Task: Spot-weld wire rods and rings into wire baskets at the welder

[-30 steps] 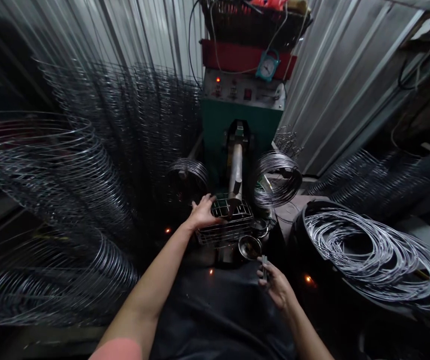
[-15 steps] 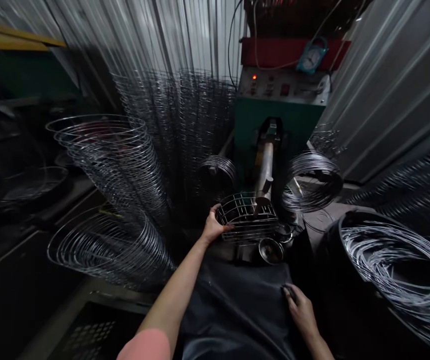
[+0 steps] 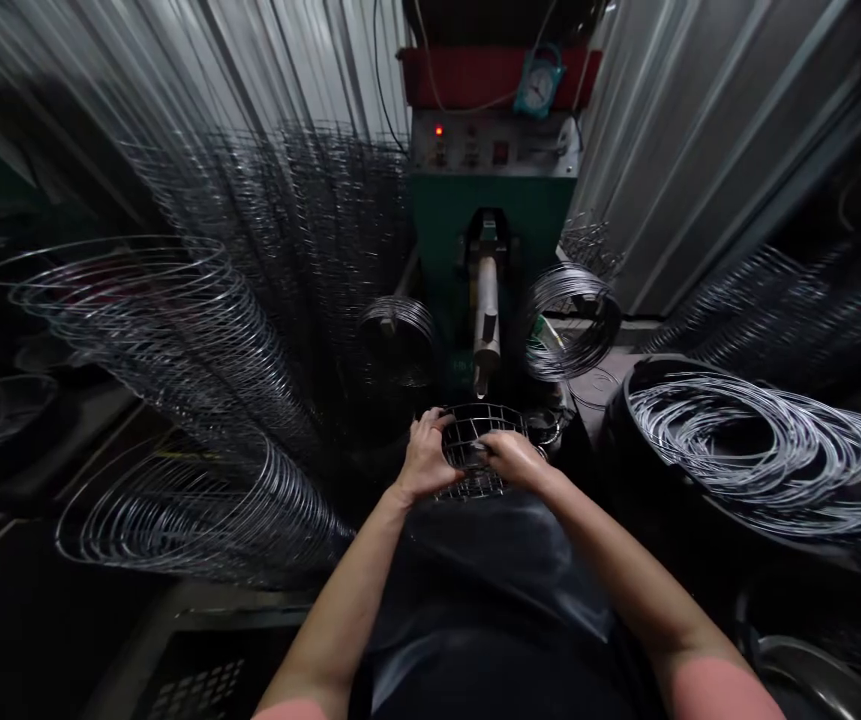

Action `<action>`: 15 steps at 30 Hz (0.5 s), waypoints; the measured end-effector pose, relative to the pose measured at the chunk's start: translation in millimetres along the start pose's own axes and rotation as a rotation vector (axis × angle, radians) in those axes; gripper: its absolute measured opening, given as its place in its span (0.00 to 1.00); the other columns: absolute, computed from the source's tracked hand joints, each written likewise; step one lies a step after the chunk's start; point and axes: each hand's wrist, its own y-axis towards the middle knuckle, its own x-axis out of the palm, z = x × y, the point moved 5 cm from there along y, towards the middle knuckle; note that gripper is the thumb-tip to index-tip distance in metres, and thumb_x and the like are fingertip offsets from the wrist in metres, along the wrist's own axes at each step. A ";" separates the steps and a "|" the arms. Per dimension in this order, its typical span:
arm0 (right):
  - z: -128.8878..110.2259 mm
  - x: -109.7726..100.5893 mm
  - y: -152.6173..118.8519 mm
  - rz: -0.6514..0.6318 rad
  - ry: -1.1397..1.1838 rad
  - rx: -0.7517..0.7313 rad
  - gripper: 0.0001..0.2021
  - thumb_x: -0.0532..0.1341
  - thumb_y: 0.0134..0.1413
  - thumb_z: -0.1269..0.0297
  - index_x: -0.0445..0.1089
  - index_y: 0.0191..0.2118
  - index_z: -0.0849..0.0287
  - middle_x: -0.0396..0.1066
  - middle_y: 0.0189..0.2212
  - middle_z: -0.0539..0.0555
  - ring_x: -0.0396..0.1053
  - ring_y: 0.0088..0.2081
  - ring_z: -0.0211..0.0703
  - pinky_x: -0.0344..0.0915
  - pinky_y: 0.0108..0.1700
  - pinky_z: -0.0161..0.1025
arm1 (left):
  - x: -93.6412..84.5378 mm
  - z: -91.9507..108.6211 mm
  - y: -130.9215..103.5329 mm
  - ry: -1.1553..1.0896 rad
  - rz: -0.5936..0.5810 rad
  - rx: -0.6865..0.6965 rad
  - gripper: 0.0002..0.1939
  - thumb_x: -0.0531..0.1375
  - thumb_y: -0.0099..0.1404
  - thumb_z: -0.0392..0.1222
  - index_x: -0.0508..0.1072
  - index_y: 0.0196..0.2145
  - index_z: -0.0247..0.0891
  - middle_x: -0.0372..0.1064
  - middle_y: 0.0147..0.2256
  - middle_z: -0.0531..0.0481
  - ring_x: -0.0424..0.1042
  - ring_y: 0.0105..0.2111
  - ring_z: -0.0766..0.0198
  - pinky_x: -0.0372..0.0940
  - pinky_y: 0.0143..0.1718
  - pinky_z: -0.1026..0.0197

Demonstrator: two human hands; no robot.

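A small wire basket [image 3: 484, 418] is held just above my lap, below the rod-like arm [image 3: 487, 300] of a green machine [image 3: 441, 215]. My left hand [image 3: 428, 458] is wrapped round the basket's left side, fingers at the far rim and thumb on the near side. Over the basket's right part, my right hand [image 3: 514, 457] is closed, its fingertips pointing left. A small dark item seems to be between those fingertips, too unclear to make out. A dark apron [image 3: 490, 570] covers my lap.
Stacked wire rings [image 3: 250, 350] rise on the left. Wire coils [image 3: 400, 325] hang either side of the machine arm. To the right stands a black tub [image 3: 636, 430] of wire hoops. A crate [image 3: 205, 690] lies at lower left, and a teal clock [image 3: 537, 85] hangs on the machine.
My right hand has moved from the apron's edge up to the basket. The basket, still in my left hand, is now nearer and clear of the machine arm. The view has shifted right.
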 end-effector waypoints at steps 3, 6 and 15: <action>4.3 11.8 -1.3 0.049 0.008 -0.073 0.09 0.58 0.56 0.69 0.74 0.41 0.58 0.75 0.38 0.56 0.72 0.40 0.43 0.64 0.41 0.35 | 0.1 2.3 4.8 0.001 -0.018 0.005 0.43 0.69 0.38 0.43 0.60 0.53 0.36 0.54 0.58 0.34 0.53 0.60 0.42 0.50 0.59 0.41; 8.5 12.7 -9.4 0.037 0.104 -0.192 0.10 0.60 0.55 0.67 0.72 0.44 0.58 0.74 0.39 0.55 0.71 0.41 0.41 0.65 0.43 0.34 | 2.7 -0.4 10.1 -0.023 -0.039 0.009 0.43 0.69 0.37 0.41 0.60 0.53 0.37 0.55 0.58 0.36 0.54 0.59 0.43 0.52 0.58 0.41; 22.5 10.7 -5.5 0.092 0.094 -0.192 0.11 0.61 0.51 0.74 0.72 0.41 0.57 0.73 0.37 0.54 0.71 0.39 0.40 0.65 0.40 0.34 | 15.9 -8.8 27.0 -0.071 -0.050 0.049 0.44 0.70 0.37 0.42 0.61 0.53 0.35 0.54 0.58 0.36 0.54 0.60 0.44 0.53 0.59 0.44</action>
